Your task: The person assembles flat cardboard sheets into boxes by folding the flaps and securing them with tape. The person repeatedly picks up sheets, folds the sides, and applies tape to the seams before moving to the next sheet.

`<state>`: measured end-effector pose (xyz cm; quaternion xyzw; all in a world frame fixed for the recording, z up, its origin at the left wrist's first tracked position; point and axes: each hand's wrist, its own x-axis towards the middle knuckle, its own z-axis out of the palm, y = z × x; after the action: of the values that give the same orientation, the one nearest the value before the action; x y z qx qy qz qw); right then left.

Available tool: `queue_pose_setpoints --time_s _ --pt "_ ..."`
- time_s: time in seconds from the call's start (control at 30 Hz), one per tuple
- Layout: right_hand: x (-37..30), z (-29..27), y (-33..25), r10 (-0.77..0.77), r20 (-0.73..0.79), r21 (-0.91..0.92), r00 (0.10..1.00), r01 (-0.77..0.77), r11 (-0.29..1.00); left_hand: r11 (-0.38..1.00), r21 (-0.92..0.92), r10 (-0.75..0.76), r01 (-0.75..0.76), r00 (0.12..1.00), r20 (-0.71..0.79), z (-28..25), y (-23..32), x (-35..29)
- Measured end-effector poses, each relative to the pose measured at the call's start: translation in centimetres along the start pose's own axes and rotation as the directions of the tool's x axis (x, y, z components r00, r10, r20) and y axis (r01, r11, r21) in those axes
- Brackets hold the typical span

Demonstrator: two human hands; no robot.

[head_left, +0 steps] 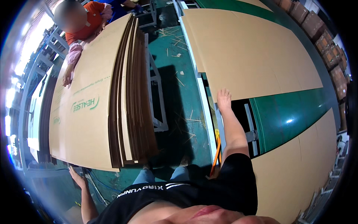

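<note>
On my right, a large brown cardboard sheet lies over a green conveyor belt. My right hand rests on that sheet's near left corner, palm down, with its fingers stretched out. On my left stands a tall stack of flat cardboard sheets, the top one bearing green print. Close to the stack's near edge is my left hand, its fingers extended. Whether the fingertips touch the cardboard is hard to make out. A second cardboard sheet lies nearer to me on the right, apart from the first.
Across the stack, a co-worker in an orange top lays a hand on the top sheet. The conveyor belt shows between the two sheets. Scraps litter the green floor of the aisle. Stacked brown boxes line the far right.
</note>
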<state>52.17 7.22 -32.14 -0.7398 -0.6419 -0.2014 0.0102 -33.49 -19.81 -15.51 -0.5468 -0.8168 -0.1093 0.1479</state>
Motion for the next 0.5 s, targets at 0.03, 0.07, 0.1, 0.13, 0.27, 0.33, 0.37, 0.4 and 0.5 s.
queue_pose_setpoints --time_s 0.03,0.07,0.1,0.13,0.27,0.33,0.37,0.4,0.5 --pt "2.1 -0.2 -0.6 0.001 -0.034 -0.030 0.999 -0.002 1.000 0.999 0.032 -0.027 0.026 1.000 0.016 0.4 -2.4 -2.1" --pt "3.1 -0.5 -0.4 0.016 -0.051 -0.074 0.999 -0.019 0.997 0.998 0.057 -0.034 0.032 0.998 0.049 1.3 -4.3 -3.4" --pt "4.3 -0.8 0.5 0.008 -0.046 -0.052 0.999 -0.010 0.999 0.990 -0.008 -0.133 0.141 0.950 0.282 2.2 -5.3 -5.1" --pt "5.0 -1.5 1.9 0.000 -0.042 -0.036 0.999 -0.002 0.999 0.964 -0.052 -0.201 0.262 0.839 0.505 2.7 -5.9 -6.1" --pt "1.5 -12.9 11.6 0.139 0.027 0.232 0.990 -0.142 0.962 0.975 -0.221 0.224 -0.036 0.111 0.968 5.1 1.7 -10.0" --pt "-2.1 -19.0 17.1 0.205 -0.042 0.205 0.978 -0.192 0.960 0.912 -0.390 0.379 -0.129 -0.101 0.920 10.4 3.6 -11.1" --pt "-4.0 -22.1 19.4 0.140 -0.226 0.186 0.964 -0.098 0.978 0.830 -0.479 0.472 -0.287 -0.096 0.876 13.0 5.5 -11.9" --pt "-5.8 -26.5 20.2 0.164 -0.250 0.227 0.954 -0.107 0.968 0.717 -0.544 0.561 -0.436 -0.101 0.821 14.6 8.9 -11.9" --pt "-13.1 -37.7 19.6 0.284 -0.250 0.292 0.926 -0.207 0.934 0.388 -0.716 0.762 -0.580 -0.236 0.603 12.3 22.4 -10.1"
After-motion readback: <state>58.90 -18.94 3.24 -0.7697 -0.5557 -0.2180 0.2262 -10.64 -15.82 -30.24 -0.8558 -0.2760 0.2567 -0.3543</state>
